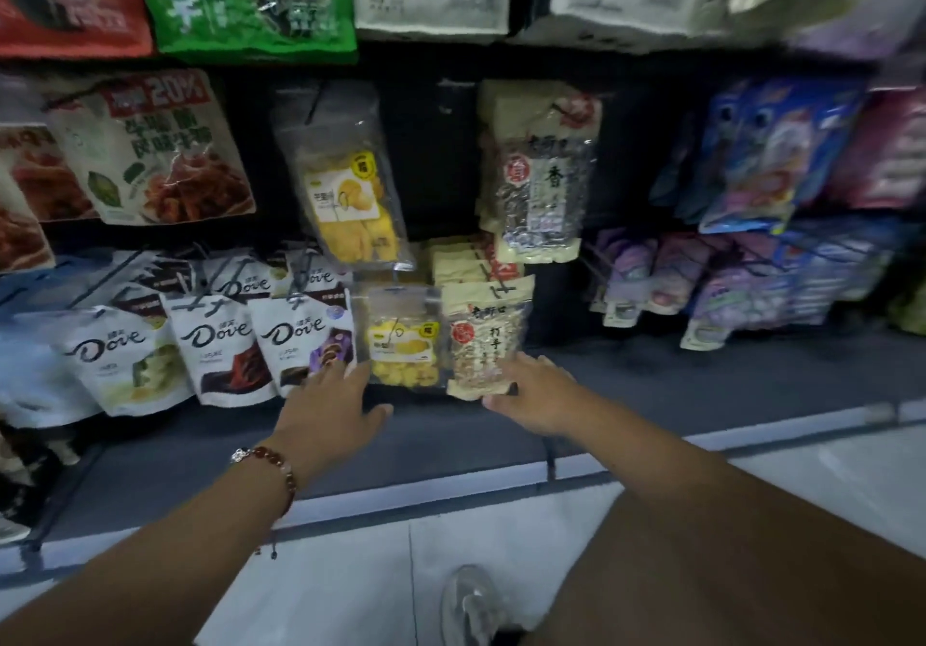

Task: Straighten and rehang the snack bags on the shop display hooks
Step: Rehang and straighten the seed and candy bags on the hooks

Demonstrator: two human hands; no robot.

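- Just below the middle of the frame two small snack bags hang side by side on the lowest row of hooks: a clear bag of yellow pieces (405,340) with a yellow label, and to its right a cream bag of pale nuts (487,340) with a red round seal and dark Chinese characters
- Both bags hang with their long axis up and down, the header at the top; the cream bag tilts slightly, its bottom swung toward the left
- The left hand (330,397), with a red bead bracelet (270,465) on its wrist, reaches to the lower left corner of the clear bag with fingers spread and straight, touching its edge
- The right hand (533,392) lies at the bottom of the cream bag, thumb under the lower edge; whether the fingers pinch the bag cannot be told
- To the left hang three white pouches reading "Dove" (300,340)
- In the upper left a pale bag (150,144) shows "20%" on a red band
- Above the clear bag hangs a taller clear bag of yellow fruit slices (351,194), tilted
- Print on the other bags is too blurred to read
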